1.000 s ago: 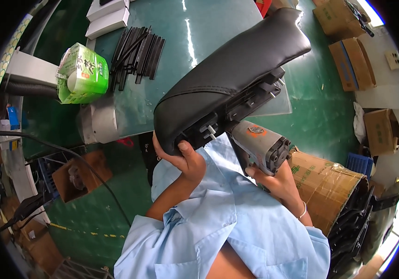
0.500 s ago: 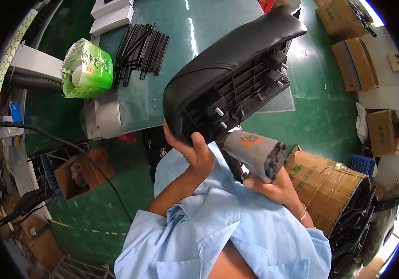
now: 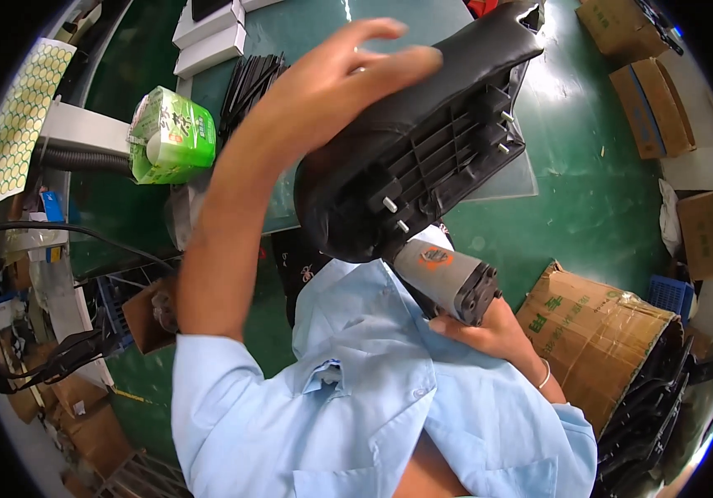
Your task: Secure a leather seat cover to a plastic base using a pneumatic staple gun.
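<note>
A black padded armrest-shaped part (image 3: 423,149) with a ribbed plastic underside is tilted up against my chest, underside facing me. My left hand (image 3: 348,75) lies on its padded top, fingers spread over the black cover. My right hand (image 3: 489,332) grips a grey power tool (image 3: 444,274) with an orange mark, its nose pressed up against the lower end of the part's underside.
A green table (image 3: 315,33) carries a bundle of black strips (image 3: 249,83), white boxes (image 3: 207,37) and a green tissue pack (image 3: 170,137). A brown carton (image 3: 597,332) with black parts stands at my right. More cartons (image 3: 651,108) sit on the green floor. Cables lie at left.
My left hand left the part's lower edge and rose onto its padded top. The part tipped steeper and closer, and the tool stayed against its underside.
</note>
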Motion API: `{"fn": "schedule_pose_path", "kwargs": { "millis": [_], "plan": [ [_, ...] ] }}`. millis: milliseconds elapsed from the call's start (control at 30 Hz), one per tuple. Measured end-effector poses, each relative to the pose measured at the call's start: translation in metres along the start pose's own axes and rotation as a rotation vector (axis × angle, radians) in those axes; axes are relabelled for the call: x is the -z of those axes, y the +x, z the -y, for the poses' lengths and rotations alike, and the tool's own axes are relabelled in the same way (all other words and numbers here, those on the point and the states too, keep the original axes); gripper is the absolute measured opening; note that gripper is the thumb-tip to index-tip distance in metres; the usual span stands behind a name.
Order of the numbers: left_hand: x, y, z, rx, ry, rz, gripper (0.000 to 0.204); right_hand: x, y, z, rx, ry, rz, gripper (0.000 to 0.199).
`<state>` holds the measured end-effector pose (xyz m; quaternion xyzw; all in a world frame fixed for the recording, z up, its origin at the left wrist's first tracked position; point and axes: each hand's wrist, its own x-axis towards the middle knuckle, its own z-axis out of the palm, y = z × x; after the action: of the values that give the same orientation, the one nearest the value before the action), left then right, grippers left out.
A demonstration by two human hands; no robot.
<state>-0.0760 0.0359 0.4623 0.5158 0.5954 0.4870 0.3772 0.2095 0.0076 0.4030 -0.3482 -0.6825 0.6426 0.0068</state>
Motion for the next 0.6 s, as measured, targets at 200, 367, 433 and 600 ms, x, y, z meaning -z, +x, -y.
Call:
{"fn": "schedule_pose_path", "kwargs": {
  "millis": [200,367,433,600],
  "plan": [
    [-0.095,0.098,-0.085,0.404,0.667,-0.041,0.102,-0.004,-0.003,-0.029,0.165,-0.017,-0.002,0.048],
    [-0.076,0.200,-0.008,0.160,0.282,0.339,0.062,-0.003,0.002,-0.022,0.200,-0.058,0.063,0.055],
    [-0.085,0.206,-0.002,0.214,0.176,0.305,0.048,0.004,0.000,-0.032,0.204,-0.052,0.047,0.055],
    [-0.016,0.207,0.007,0.115,-0.297,0.254,0.016,0.019,-0.018,-0.042,0.190,0.259,-0.325,0.041]
  ]
}}
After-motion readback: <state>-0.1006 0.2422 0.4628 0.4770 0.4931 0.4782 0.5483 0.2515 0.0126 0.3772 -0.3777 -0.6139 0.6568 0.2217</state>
